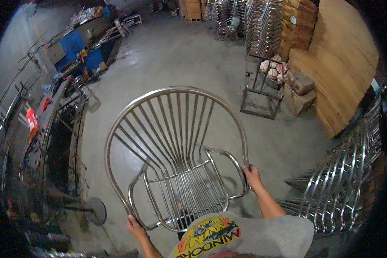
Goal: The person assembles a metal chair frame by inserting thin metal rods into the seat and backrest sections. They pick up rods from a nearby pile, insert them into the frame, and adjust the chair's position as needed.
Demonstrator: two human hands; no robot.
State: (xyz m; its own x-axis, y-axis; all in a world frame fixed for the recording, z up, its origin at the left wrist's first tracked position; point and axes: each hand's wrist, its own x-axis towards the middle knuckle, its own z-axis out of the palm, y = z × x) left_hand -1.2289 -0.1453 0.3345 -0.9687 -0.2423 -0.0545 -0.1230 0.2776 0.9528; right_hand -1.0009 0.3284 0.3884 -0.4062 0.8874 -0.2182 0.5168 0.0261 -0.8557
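Note:
A shiny steel chair point(176, 142) with a fan-shaped rod back and slatted seat is held up in front of me, above the concrete floor. My left hand point(134, 226) grips the chair's frame at its lower left edge. My right hand point(252, 176) is closed around the frame on the right side, near the armrest loop. My grey shirt with a printed design shows at the bottom of the head view.
A stack of similar steel chairs point(344, 172) lies at the right. A metal rack point(262, 92) with pale sacks and wooden boards point(339, 73) stand behind it. A cluttered workbench point(51, 129) and a round stool point(94, 210) are at the left. More stacked chairs point(262, 26) stand far back.

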